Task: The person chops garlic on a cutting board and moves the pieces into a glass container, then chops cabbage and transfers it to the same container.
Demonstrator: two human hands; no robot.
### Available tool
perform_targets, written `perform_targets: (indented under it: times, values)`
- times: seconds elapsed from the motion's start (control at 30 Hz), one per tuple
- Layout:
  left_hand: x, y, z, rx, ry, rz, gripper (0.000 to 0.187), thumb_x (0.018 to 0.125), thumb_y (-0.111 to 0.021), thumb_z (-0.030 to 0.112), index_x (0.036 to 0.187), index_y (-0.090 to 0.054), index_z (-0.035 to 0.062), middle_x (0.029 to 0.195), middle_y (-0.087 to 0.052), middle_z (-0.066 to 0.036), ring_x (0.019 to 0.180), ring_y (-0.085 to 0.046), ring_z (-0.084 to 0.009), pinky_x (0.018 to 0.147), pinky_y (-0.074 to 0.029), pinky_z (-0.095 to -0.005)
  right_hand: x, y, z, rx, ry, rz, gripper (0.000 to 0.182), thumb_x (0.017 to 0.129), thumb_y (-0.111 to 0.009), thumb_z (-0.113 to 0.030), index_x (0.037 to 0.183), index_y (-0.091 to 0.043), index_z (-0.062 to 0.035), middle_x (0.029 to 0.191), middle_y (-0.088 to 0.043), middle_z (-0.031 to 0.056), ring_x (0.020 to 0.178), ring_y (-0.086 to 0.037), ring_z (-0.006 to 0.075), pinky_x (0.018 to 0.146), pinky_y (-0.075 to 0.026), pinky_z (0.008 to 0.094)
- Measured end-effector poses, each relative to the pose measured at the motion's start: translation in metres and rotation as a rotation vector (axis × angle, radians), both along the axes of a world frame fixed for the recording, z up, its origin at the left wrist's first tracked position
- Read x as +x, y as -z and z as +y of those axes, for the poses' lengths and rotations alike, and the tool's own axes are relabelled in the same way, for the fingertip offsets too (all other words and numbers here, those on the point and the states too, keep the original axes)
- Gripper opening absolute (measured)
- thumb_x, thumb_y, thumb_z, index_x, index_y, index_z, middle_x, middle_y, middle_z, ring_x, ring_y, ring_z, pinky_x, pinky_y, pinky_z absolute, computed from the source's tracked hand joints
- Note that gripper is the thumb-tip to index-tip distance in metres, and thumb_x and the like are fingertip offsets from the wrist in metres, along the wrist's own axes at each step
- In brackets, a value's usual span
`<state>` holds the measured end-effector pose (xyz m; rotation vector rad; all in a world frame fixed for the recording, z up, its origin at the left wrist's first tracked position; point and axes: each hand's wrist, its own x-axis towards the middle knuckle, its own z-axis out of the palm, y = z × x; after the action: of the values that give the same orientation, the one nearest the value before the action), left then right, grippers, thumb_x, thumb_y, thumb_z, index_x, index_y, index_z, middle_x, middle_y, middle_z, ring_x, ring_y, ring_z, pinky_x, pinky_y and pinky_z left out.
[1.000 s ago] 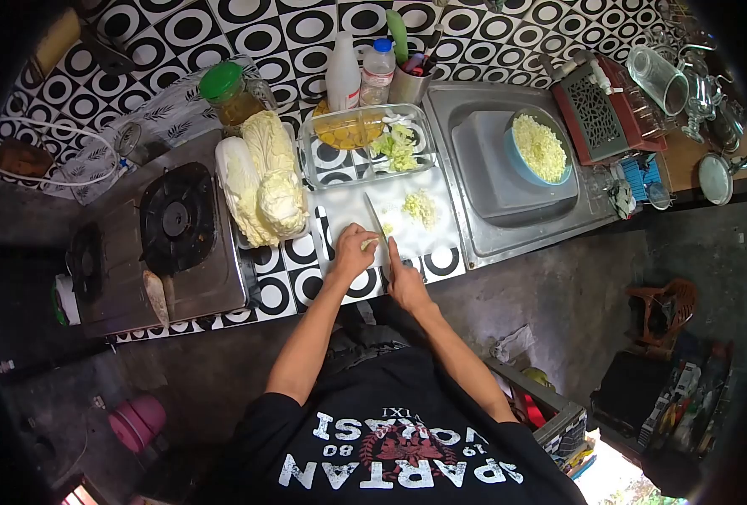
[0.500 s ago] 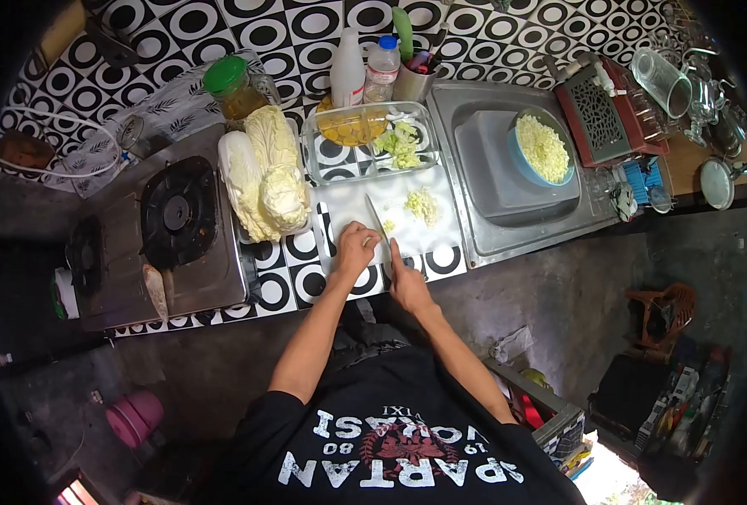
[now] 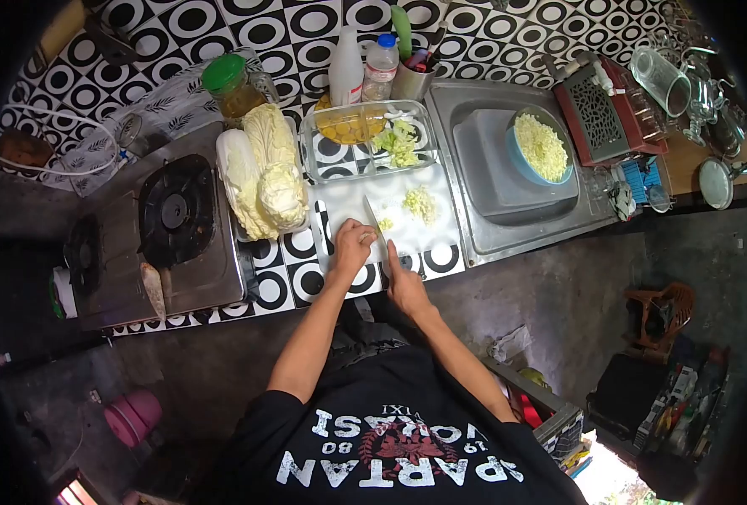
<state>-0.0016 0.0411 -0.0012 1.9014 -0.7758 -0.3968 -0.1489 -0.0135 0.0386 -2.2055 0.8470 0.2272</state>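
Note:
My right hand (image 3: 407, 290) is closed on the handle of a knife (image 3: 373, 215), index finger stretched along it, the blade pointing away from me over a white cutting board (image 3: 441, 234). My left hand (image 3: 354, 246) rests on the board just left of the blade, fingers curled in. What they hold, if anything, is hidden. Small pale bits (image 3: 385, 224) lie against the blade's right side. Farther right sits a small heap of chopped cabbage (image 3: 420, 204). Behind the board, a clear glass dish (image 3: 327, 174) holds cut leafy pieces (image 3: 399, 146).
Whole napa cabbages (image 3: 255, 168) stand left of the board, beside a gas stove (image 3: 192, 273). To the right, a blue bowl (image 3: 519, 160) of chopped cabbage sits over the steel sink (image 3: 495, 244). Bottles (image 3: 381, 67) and a green-lidded jar (image 3: 226, 77) line the back.
Both hands and the knife have barely moved, with only a slight shift at the blade. The whole view has drifted a little. The chopped heap looks the same.

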Motion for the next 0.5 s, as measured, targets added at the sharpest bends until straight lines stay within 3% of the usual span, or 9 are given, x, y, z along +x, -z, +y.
perform_targets:
  times: [0.17,0.27,0.5]
  values:
    - [0.002,0.004,0.002,0.027,0.031,-0.086,0.013,0.064,-0.070,0.004,0.078,-0.070,0.0056,0.076,-0.054,-0.011,0.073,-0.055,-0.0271,0.066,-0.045,-0.0348,0.016,-0.015,-0.015,0.004,-0.033,-0.034,0.088,0.073,-0.052,0.002,0.143,-0.003,-0.0186,0.073,-0.058,0.0296,0.074,-0.057,0.0472,0.069,-0.044,0.0530]
    - [0.003,0.002,0.005,-0.007,0.067,-0.175,0.016,0.068,-0.069,0.005,0.084,-0.070,0.0063,0.078,-0.054,-0.010,0.069,-0.056,-0.0240,0.064,-0.045,-0.0315,0.001,-0.026,-0.005,0.008,-0.035,-0.045,0.086,0.073,-0.052,0.002,0.143,-0.005,-0.0167,0.070,-0.058,0.0292,0.071,-0.057,0.0469,0.066,-0.044,0.0533]
    - [0.001,0.000,0.000,-0.016,0.012,-0.060,0.011,0.067,-0.068,0.000,0.077,-0.066,0.0039,0.079,-0.056,-0.011,0.074,-0.058,-0.0267,0.067,-0.047,-0.0345,-0.022,0.013,0.008,0.007,0.012,-0.103,0.087,0.073,-0.052,0.003,0.143,-0.006,-0.0207,0.070,-0.058,0.0289,0.069,-0.057,0.0475,0.064,-0.042,0.0551]
